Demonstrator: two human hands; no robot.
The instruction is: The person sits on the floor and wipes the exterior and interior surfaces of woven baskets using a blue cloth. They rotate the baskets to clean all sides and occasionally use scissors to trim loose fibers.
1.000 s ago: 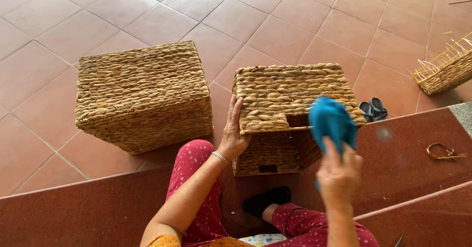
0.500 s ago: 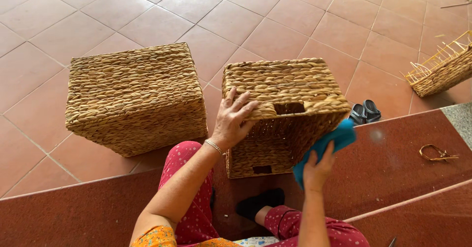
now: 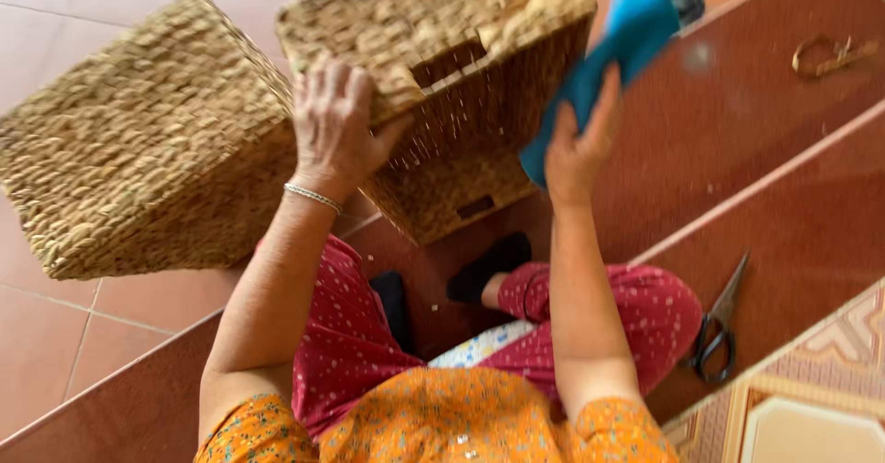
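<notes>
Tiles in terracotta are filling the upper left of the frame, and dark red steps (image 3: 784, 196) are running diagonally down the right side. A large woven basket (image 3: 147, 150) is lying at the left of the frame, touching or nearly touching a second one. That tilted woven basket (image 3: 461, 76) is sitting at the upper centre, tipped so its handle slot is facing the camera, its long axis running from upper left to lower right. The left hand (image 3: 336, 122) is resting on its near top edge with fingers spread and thumb hooking toward the slot, so it is the nearer hand. The right hand (image 3: 576, 140) is hovering just right of the basket's side wall, fingers wrapped and pinching a blue cloth (image 3: 613, 53) that is rising toward the upper right. Black scissors (image 3: 719, 325) are lying on a step at the lower right, well apart from both hands.
</notes>
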